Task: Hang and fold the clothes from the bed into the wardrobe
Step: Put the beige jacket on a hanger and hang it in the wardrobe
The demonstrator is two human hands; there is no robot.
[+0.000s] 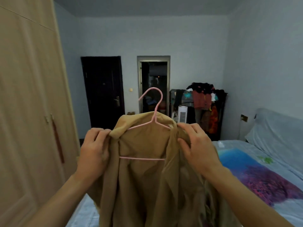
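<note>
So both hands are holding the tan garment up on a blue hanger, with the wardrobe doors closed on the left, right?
Not quite: the hanger is pink, not blue, as the head view shows. The rest holds: the left hand and right hand grip the tan garment at its shoulders, and the wardrobe doors on the left are closed.

The room is dim, under flat, cool, bluish light with no visible lamp and no glare. Shadows are faint and soft. The whole frame is slightly soft and grainy. The wide lens bows the wardrobe (29,95) at the left edge and stretches the forearms at the bottom corners. Beyond the doorway (154,86) it is nearly black, detail lost.
</note>
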